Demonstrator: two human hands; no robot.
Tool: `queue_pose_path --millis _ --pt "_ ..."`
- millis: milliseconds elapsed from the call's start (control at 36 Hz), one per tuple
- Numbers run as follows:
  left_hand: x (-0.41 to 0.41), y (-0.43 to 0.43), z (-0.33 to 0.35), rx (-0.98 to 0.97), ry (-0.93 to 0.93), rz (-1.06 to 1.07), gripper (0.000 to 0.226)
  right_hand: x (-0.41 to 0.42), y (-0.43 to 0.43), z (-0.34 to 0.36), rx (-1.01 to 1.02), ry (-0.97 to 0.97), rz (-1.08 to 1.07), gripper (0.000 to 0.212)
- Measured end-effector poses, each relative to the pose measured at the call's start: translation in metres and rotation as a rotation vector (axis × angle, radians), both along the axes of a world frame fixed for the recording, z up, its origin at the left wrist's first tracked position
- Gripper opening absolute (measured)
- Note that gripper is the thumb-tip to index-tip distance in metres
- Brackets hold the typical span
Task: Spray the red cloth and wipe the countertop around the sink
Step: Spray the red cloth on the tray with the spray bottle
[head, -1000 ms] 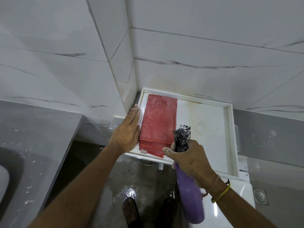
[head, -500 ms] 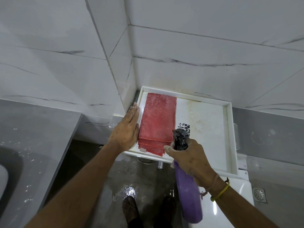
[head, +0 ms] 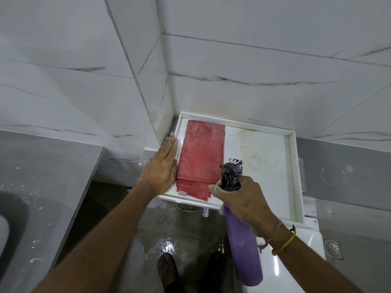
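Note:
A folded red cloth (head: 201, 153) lies flat on the left half of a white rimmed shelf (head: 293, 172) in the wall corner. My left hand (head: 161, 168) rests flat, fingers together, on the shelf's left rim, touching the cloth's left edge. My right hand (head: 243, 199) grips a purple spray bottle (head: 243, 248) by its neck, with the black nozzle (head: 230, 173) pointing at the cloth's near right corner. The grey countertop (head: 40, 187) runs along the left, and the dark sink basin (head: 11, 218) shows at its near left edge.
White marble-look tiles cover the walls. A white toilet tank lid (head: 306, 242) sits under the shelf at right, with a floor drain (head: 333, 248) beside it. The wet grey floor (head: 169, 233) and my dark shoes show below.
The view has shifted slightly. Both hands, the cloth and the bottle keep the same places relative to each other.

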State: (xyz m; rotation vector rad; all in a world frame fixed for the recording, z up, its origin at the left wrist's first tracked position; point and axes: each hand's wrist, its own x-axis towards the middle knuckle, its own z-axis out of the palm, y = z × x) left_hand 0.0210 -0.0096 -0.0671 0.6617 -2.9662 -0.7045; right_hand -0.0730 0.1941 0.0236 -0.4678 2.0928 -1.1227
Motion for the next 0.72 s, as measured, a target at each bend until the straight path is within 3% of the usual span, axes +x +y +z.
queue_pose_path --millis 83,222,361,500,611,722 --pt "0.0 0.0 0.0 -0.015 0.02 -0.009 0.06 -0.001 -0.001 -0.002 0.034 0.063 -0.038 0.027" --pt "0.0 0.0 0.0 -0.032 0.001 -0.003 0.061 0.0 0.0 0.002 -0.039 -0.056 0.029 0.024" --pt "-0.003 0.002 0.002 -0.062 -0.052 -0.006 0.063 -0.005 0.003 0.004 -0.024 0.142 -0.055 0.023" --pt "-0.008 0.005 0.014 -0.192 -0.04 -0.019 0.062 -0.014 0.004 0.026 -0.172 0.094 -0.031 0.022" --pt "-0.027 0.01 0.029 -0.16 0.035 0.077 0.053 -0.024 0.005 0.044 -0.333 0.291 -0.003 0.044" --pt "-0.056 0.015 0.042 -0.064 0.085 0.213 0.042 -0.051 0.007 0.052 -0.425 0.499 -0.134 0.054"
